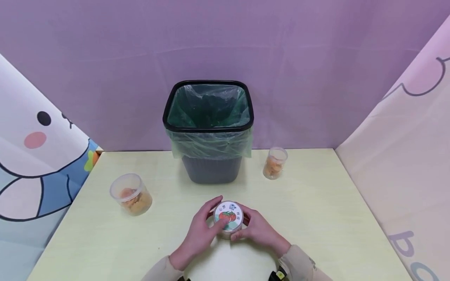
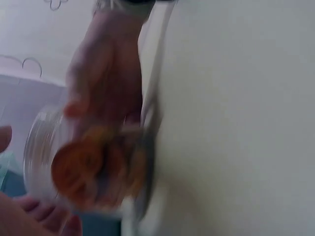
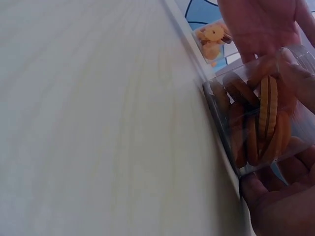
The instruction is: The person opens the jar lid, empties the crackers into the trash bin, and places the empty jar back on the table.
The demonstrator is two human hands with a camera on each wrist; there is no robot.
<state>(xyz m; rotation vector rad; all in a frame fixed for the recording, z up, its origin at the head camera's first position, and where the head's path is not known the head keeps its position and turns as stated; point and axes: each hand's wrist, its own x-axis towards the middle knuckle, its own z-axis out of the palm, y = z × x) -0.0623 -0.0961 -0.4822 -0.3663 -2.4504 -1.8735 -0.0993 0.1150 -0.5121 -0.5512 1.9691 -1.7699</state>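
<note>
A clear plastic jar [image 3: 261, 118] of sandwich cookies stands on the table between both hands, close to the person. Its round lid [image 1: 231, 208] carries a white label with tomatoes on it. The left hand [image 1: 204, 230] holds the jar from its left side, the thumb lying over the lid. On the opposite side the right hand [image 1: 260, 230] has its fingers round the jar and its thumb low at the front. Cookies [image 2: 78, 164] show through the wall in the left wrist view, which is blurred.
A grey bin [image 1: 211, 169] with a black rim and a green liner stands at the table's back. A wide clear jar [image 1: 131, 195] of cookies is at left, a smaller one [image 1: 274, 166] right of the bin. Printed cloth [image 1: 404, 156] hangs beside the pale table [image 1: 327, 218].
</note>
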